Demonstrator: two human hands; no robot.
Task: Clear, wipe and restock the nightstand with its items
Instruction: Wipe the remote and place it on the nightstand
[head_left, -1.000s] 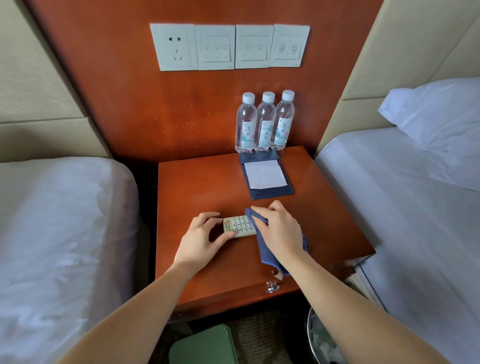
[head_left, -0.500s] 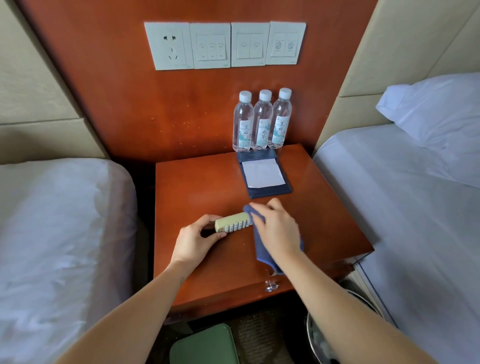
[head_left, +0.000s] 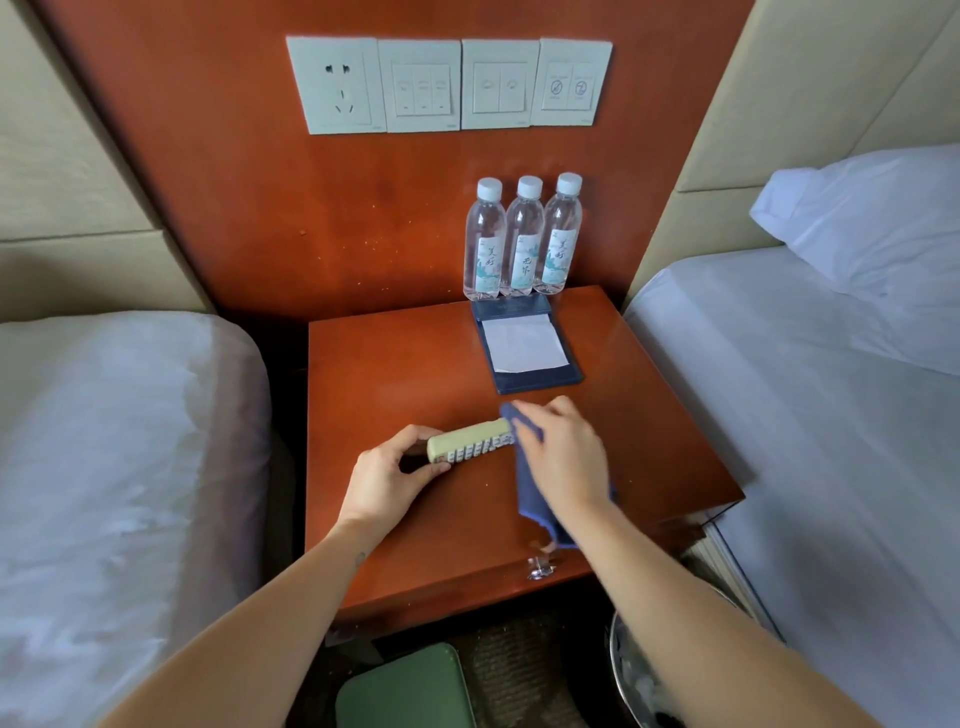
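Head view: a beige remote control is held over the front half of the nightstand, tipped onto its long edge so that its button rows are turned toward the person; whether it touches the top cannot be told. Its left end is pinched by the left hand, with thumb and fingers curled round it. Its right end is met by a blue cloth, which is gripped by the right hand. That hand is blurred, with its fingers bent over the cloth, whose loose tail is draped toward the nightstand's front edge. At the nightstand's back right, three water bottles are stood in a row against the wall panel, and a navy notepad holder with white paper is laid just before them.
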